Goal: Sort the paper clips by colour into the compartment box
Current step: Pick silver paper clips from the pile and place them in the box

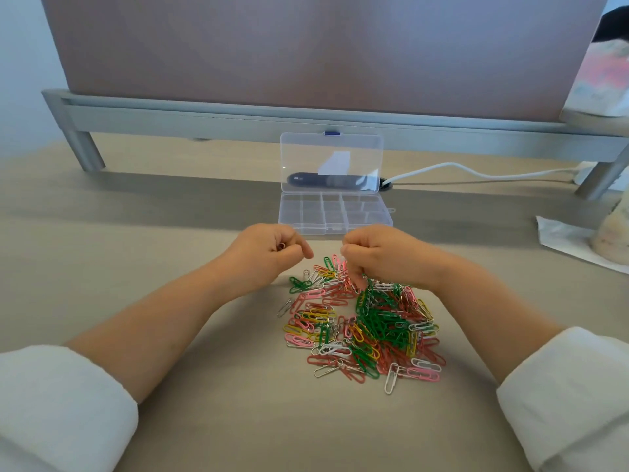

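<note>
Head view: the left hand [272, 248] is curled into a loose fist, with a red clip [280, 246] showing between its fingers. The right hand [377, 253] is curled too, its fingertips [357, 284] pointing down into the far edge of the clips [374, 328]; whether it pinches any I cannot tell. The clips lie in a mixed heap of green, red, pink, yellow and white on the desk [170, 233]. The box [335, 212] sits just beyond both hands, its clear lid [332, 155] standing upright.
</note>
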Demonstrator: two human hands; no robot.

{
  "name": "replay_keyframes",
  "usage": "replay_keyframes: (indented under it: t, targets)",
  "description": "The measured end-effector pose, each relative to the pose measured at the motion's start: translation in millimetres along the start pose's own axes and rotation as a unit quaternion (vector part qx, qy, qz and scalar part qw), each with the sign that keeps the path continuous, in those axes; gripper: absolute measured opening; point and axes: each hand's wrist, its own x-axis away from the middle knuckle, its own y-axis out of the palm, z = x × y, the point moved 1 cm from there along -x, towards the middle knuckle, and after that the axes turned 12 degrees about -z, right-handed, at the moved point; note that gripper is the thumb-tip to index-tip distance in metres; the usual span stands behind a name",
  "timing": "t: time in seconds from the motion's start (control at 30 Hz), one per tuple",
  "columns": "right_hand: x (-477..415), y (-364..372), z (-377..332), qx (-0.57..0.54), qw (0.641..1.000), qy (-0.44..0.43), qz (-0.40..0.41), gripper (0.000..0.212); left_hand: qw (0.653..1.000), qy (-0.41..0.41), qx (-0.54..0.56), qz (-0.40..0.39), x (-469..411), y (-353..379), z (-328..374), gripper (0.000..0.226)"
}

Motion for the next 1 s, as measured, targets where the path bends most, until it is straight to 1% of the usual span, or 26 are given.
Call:
replay_keyframes:
  t: [0.07,0.13,0.2,0.37,0.47,0.53,0.6,0.67,0.7,0.73,0.83,0.93,1.0]
  targets:
    - [0.1,-1.0,4.6,-0.060,0.998,-0.009,0.001,0.034,1.000,-0.010,0.016,-0.005,-1.7,1.7,-3.1,0.027]
    - [-0.2,-3.5,7.3,-0.114,0.993,-0.018,0.015,0.037,1.000,-0.026,0.010,-0.006,-4.1,1.5,-6.0,0.027]
    - [-0.1,-5.0,8.4,-0.163,0.986,-0.030,0.029,0.039,1.000,-0.027,0.000,-0.002,-4.9,1.3,-7.8,0.031]
    - [-2.7,-3.7,6.4,-0.205,0.977,-0.047,0.042,0.041,1.000,0.008,-0.017,-0.006,-4.1,3.9,-3.6,0.036]
    - [-2.3,-2.6,4.0,-0.156,0.986,-0.034,0.050,0.039,0.998,0.021,-0.054,-0.023,-4.2,5.4,0.5,0.033]
    - [-1.9,-2.9,5.0,-0.102,0.993,-0.018,0.056,0.035,0.996,0.017,-0.077,-0.035,-4.1,6.6,1.2,0.024]
    - [-1.7,-1.9,8.0,-0.042,0.998,0.004,0.047,0.026,0.994,0.010,-0.095,-0.046,-4.7,8.2,3.0,0.013]
    - [-1.9,-0.6,9.7,-0.005,0.999,0.024,0.029,0.012,0.991,-0.003,-0.129,-0.045,-7.7,9.6,6.2,0.017]
    - [-1.6,0.2,9.5,0.004,0.999,0.032,0.025,0.011,0.988,-0.013,-0.148,-0.041,-9.2,10.3,8.0,0.022]
    - [-1.6,0.2,8.9,0.012,0.999,0.037,0.025,0.015,0.985,-0.023,-0.167,-0.035,-10.7,10.7,9.4,0.026]
    - [-1.8,-1.4,7.6,0.057,0.997,0.048,0.032,0.023,0.969,-0.043,-0.243,-0.016,-14.1,11.2,11.3,0.027]
    - [-0.7,-4.2,10.7,0.110,0.992,0.036,0.045,0.011,0.943,-0.059,-0.326,-0.023,-13.6,11.4,12.8,0.028]
    - [0.3,-4.9,11.9,0.119,0.992,0.033,0.034,0.012,0.935,-0.069,-0.346,-0.029,-13.7,10.4,13.1,0.028]
